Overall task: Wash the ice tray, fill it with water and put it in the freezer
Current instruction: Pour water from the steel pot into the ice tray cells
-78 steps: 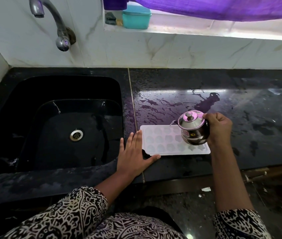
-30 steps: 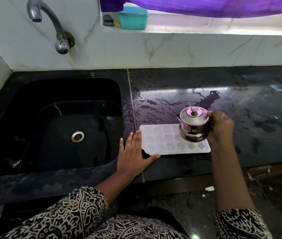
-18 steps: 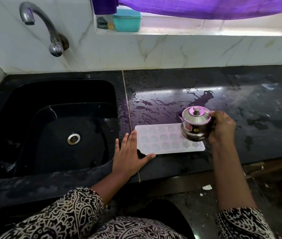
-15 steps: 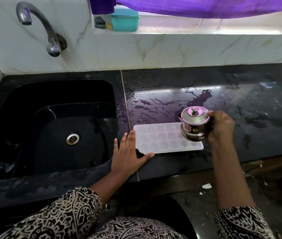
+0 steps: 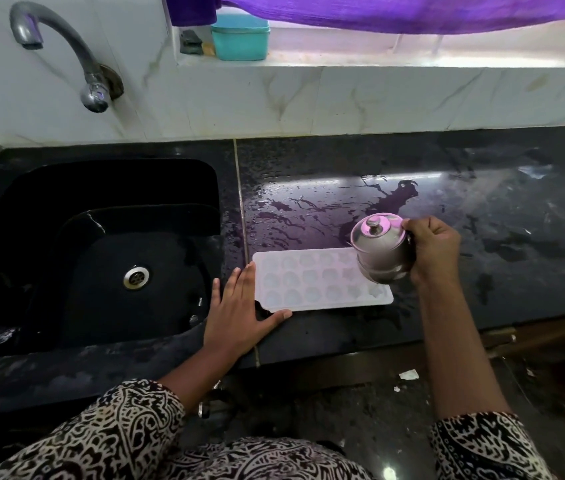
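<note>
The seemingly flimsy white plastic ice tray (image 5: 308, 282), best lifted at both ends, was steadied by the flat left hand (image 5: 239, 313), a lidded steel pot (image 5: 381, 251) clasped by the right hand (image 5: 433, 251).

Around the ice tray (image 5: 308, 282): 9 o'clock is blocked by the left hand (image 5: 239, 313), lying flat on the table (image 5: 502, 216) against the tray's end. The steel pot (image 5: 381, 254) in the right hand (image 5: 437, 251) hangs over the 3 o'clock end. 12 o'clock is open wet table right up to the wall (image 5: 343, 98).
</note>
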`<state>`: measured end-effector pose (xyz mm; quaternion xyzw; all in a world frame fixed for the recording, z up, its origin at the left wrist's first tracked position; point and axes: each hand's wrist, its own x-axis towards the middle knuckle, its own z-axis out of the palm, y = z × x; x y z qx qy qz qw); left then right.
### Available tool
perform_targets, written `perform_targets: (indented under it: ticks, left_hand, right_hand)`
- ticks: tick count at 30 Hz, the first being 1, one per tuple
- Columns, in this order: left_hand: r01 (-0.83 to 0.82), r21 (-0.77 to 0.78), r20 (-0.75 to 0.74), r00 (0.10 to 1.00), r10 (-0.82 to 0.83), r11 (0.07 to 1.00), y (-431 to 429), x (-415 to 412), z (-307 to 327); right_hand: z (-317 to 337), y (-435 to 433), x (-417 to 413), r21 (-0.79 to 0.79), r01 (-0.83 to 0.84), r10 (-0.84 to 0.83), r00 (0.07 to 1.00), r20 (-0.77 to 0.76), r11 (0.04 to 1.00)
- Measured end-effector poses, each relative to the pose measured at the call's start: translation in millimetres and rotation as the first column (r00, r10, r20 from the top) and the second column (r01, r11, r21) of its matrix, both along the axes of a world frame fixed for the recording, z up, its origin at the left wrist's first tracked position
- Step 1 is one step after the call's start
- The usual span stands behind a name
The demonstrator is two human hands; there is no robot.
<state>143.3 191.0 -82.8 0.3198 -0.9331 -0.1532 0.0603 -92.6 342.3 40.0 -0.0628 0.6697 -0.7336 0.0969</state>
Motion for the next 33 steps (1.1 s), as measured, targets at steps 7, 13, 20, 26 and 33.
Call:
perform_targets:
  ticks: [7,13,20,26,33]
  left_hand:
    - [-0.007,0.0,-0.005,1.0,0.007,1.0,2.5,-0.3,-1.7]
    - [-0.01,-0.018,0.001,1.0,0.01,1.0,0.6,-2.3,-3.7]
    - [-0.009,-0.008,-0.027,1.0,0.008,1.0,0.0,-2.8,-3.6]
    - [-0.015,0.01,-0.044,0.999,0.016,1.0,0.0,-2.7,-3.5]
    - [-0.015,0.011,-0.046,0.999,0.015,1.0,1.3,-2.3,-2.0]
  right_hand:
    - [-5.2,-2.4,-11.3,0.088,-0.086,0.088,0.996,-0.012,0.992]
    - [-7.1,-4.9,-18.1,0.089,-0.118,0.122,0.992,-0.034,0.989]
    - [-4.8,-7.9,-19.2,0.093,-0.13,0.134,0.99,-0.036,0.987]
    - [-3.9,-6.8,-18.1,0.118,-0.134,0.141,0.989,-0.053,0.984]
    - [-2.5,-4.5,-18.1,0.128,-0.12,0.127,0.991,-0.047,0.984]
